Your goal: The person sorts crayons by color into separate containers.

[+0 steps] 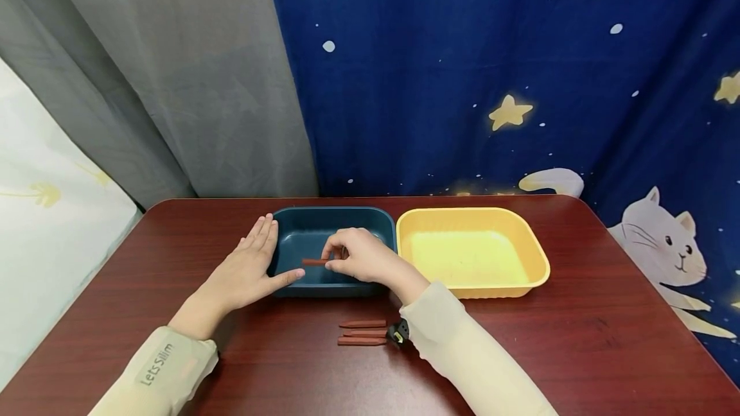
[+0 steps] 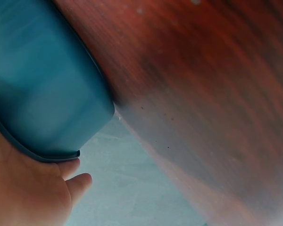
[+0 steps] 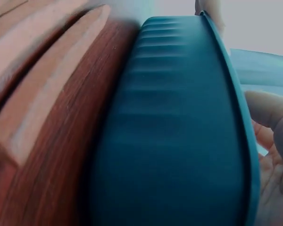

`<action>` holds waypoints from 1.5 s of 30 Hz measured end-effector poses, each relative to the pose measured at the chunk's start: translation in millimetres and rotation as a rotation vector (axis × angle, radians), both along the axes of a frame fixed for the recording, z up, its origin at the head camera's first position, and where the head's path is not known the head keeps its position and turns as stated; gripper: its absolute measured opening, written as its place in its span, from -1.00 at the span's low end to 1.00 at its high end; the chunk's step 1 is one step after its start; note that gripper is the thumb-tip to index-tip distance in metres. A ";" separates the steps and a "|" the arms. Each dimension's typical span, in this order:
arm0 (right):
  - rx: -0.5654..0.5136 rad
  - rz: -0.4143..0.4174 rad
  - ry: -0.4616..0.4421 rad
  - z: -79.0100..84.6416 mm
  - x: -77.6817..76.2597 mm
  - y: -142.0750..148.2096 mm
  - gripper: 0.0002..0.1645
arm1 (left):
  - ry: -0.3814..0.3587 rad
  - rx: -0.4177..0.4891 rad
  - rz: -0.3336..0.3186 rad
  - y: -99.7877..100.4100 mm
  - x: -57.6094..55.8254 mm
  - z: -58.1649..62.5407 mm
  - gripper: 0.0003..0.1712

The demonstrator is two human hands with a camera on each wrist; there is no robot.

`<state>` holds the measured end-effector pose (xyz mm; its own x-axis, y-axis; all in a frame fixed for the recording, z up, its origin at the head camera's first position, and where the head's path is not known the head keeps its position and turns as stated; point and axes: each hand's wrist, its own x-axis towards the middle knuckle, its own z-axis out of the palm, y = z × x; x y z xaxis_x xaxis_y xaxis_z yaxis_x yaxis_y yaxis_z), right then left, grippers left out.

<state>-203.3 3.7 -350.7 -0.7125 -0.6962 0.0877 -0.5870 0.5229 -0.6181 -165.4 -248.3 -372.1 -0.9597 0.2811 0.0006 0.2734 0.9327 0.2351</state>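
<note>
My right hand [image 1: 364, 257] pinches a slim reddish-brown stick [image 1: 313, 262] between thumb and fingers, over the dark blue plastic bin [image 1: 300, 236]. The stick lies about level and its right end is hidden by the fingers. My left hand [image 1: 245, 271] rests against the bin's left side, its fingers straight along the rim and its thumb reaching over the near left corner. In the left wrist view this hand [image 2: 26, 193] touches the bin's rim. Several more sticks [image 1: 362, 341], some with a pointed end, lie side by side on the table below the bin.
A yellow bin [image 1: 474, 249] stands against the blue bin's right side. A black wrist camera [image 1: 397, 332] sits under the right wrist, close to the loose sticks. The dark red wooden table [image 1: 578, 332] ends at the curtains [image 1: 416, 82] behind.
</note>
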 end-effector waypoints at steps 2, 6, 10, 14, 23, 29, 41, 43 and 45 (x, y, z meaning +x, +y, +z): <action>0.012 -0.032 -0.027 -0.3 -1.2 -2.6 -0.94 | 0.000 -0.001 0.000 -0.1 -0.1 -0.3 0.34; 0.038 -0.064 -0.053 -2.3 -3.7 -6.8 -0.93 | 0.004 -0.005 0.000 -0.4 -0.8 -1.0 0.34; 0.052 -0.068 -0.063 -6.7 -7.6 -10.1 -0.93 | 0.004 -0.003 -0.002 -0.5 -1.1 -1.5 0.34; 0.072 -0.081 -0.076 -11.7 -11.4 -12.7 -0.93 | 0.000 0.004 -0.001 -0.4 -0.8 -1.3 0.34; 0.090 -0.081 -0.087 -19.8 -16.8 -14.1 -0.95 | -0.002 0.005 0.001 0.1 -0.8 0.3 0.33; 0.165 -0.103 -0.074 -22.9 -17.0 -13.9 -0.95 | 0.011 0.000 -0.012 -0.4 1.1 -0.2 0.33; 0.239 -0.124 -0.082 -26.0 -16.8 -13.1 -0.90 | -0.018 0.030 -0.035 -1.4 -2.4 0.1 0.45; 0.252 -0.132 -0.082 -25.5 -17.0 -13.5 -0.88 | -0.027 0.039 -0.031 -0.7 -2.6 1.3 0.46; 0.263 -0.138 -0.086 -24.5 -16.8 -13.9 -0.87 | -0.034 0.041 -0.027 -0.2 -2.1 3.1 0.47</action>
